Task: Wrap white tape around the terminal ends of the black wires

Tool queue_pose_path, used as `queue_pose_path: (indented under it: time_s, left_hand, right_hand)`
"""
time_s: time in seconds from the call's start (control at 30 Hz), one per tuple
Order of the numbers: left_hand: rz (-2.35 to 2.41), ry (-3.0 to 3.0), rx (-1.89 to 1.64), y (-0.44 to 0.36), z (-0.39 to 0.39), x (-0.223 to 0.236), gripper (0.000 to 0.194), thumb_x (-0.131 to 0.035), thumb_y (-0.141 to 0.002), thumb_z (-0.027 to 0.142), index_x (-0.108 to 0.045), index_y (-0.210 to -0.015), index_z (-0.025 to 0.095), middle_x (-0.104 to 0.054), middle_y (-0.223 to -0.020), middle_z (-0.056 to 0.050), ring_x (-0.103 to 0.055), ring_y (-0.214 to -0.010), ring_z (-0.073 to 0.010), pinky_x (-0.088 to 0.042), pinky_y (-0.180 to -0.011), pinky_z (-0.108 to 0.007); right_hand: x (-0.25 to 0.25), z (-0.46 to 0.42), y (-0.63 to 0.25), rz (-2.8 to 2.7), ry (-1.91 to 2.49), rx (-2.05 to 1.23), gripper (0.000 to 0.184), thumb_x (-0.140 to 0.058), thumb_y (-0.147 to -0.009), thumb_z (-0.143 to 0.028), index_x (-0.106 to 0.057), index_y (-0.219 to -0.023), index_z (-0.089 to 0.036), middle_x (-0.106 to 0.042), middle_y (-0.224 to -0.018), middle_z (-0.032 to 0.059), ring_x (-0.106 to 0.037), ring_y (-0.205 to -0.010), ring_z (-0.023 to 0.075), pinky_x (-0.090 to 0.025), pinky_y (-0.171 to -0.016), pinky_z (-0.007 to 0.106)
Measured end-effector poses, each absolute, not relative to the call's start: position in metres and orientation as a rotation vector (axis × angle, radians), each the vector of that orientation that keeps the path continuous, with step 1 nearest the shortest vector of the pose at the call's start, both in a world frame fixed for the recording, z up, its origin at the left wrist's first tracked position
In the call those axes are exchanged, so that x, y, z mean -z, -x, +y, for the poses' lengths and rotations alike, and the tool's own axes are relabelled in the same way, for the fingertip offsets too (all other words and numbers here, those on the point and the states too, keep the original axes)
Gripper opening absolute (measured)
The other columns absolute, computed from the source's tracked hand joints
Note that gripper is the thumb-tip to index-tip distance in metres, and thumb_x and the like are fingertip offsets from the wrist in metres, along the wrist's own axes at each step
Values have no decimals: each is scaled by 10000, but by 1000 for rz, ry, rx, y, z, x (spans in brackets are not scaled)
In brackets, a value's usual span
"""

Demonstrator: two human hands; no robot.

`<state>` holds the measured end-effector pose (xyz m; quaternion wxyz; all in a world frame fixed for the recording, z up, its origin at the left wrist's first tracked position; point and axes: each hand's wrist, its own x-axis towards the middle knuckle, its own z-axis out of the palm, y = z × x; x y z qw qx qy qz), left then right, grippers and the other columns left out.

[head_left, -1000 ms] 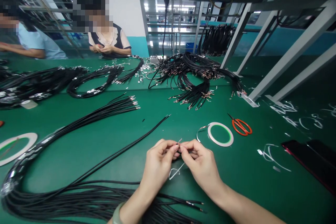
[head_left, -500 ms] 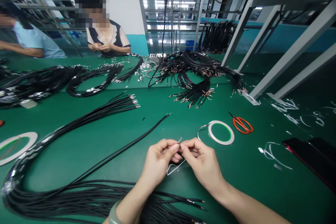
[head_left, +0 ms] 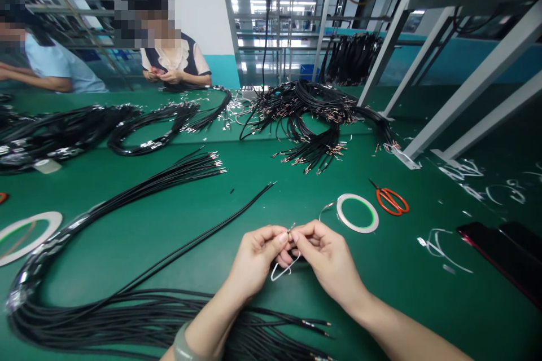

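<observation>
In front of me, my left hand (head_left: 256, 254) and my right hand (head_left: 332, 256) meet with fingertips pinched together. A thin cable end (head_left: 292, 227) pokes up between them, with both hands closed on it; its lower part is hidden by the fingers. Below the fingertips hangs a loop of narrow white strip (head_left: 280, 275); which hand holds it I cannot tell. Under my left forearm runs a bundle of black cables (head_left: 139, 316) that bends round on the left. Two separate cables (head_left: 212, 229) branch off towards the middle, bare tips outward.
A roll of tape (head_left: 358, 228) and orange-handled scissors (head_left: 393, 202) lie beyond my right hand. Another roll (head_left: 55, 225) is at far left. Cable heaps (head_left: 305, 101) line the back, near metal posts (head_left: 457, 87). Two people sit opposite. A dark phone-like object (head_left: 503, 259) lies right.
My hands stay together at nearly the same spot, with small finger movements. The white loop has shifted slightly and hangs a bit more openly.
</observation>
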<state>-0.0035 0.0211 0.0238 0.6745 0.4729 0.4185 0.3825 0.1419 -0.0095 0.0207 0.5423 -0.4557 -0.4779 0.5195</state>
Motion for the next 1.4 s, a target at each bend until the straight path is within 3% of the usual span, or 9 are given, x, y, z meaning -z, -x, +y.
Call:
queue_pose_path:
  time_s: [0.2, 0.43, 0.63, 1.0, 1.4]
  left_hand:
    - [930, -1142, -841, 6, 24, -23, 248, -647, -801, 349, -668, -790, 102, -603, -488, 12, -521, -442, -72, -441, -491, -179]
    - [1087, -1053, -872, 3, 23, -22, 270, -770, -671, 303, -650, -821, 113, -677, -626, -18, -630, -505, -113, -510, -509, -203]
    - [1186, -1296, -950, 3, 20, -15, 197, -665, -781, 322, -675, -818, 129, -707, -697, -57, -677, -624, -156, -552, -598, -238]
    - [1021, -1070, -874, 5, 22, -22, 269, -704, -736, 366, -650, -743, 102, -681, -577, -38, -593, -458, -103, -491, -479, -199]
    - [932, -967, -795, 9, 21, -24, 269, -696, -748, 371, -655, -714, 107, -615, -448, -3, -504, -369, -75, -398, -432, -171]
  right_hand:
    - [-17, -6, -144, -1104, 1059, -1315, 180, -607, -865, -329, -631, -825, -155, -705, -763, 45, -673, -706, 164, -525, -653, 270]
    - [-8, -4, -142, -1026, 1110, -1292, 207, -655, -822, -356, -631, -785, -154, -695, -724, 34, -671, -675, 171, -542, -658, 286]
    - [-10, -8, -137, -1060, 1081, -1290, 191, -627, -845, -342, -634, -807, -155, -699, -768, 48, -676, -729, 188, -540, -719, 312]
    - [-10, -4, -139, -1038, 1129, -1297, 208, -653, -824, -346, -641, -771, -145, -666, -682, 17, -614, -637, 137, -484, -614, 243]
    - [-14, -5, -141, -1009, 1035, -1408, 216, -656, -817, -371, -639, -812, -155, -694, -729, 40, -672, -691, 174, -542, -695, 319]
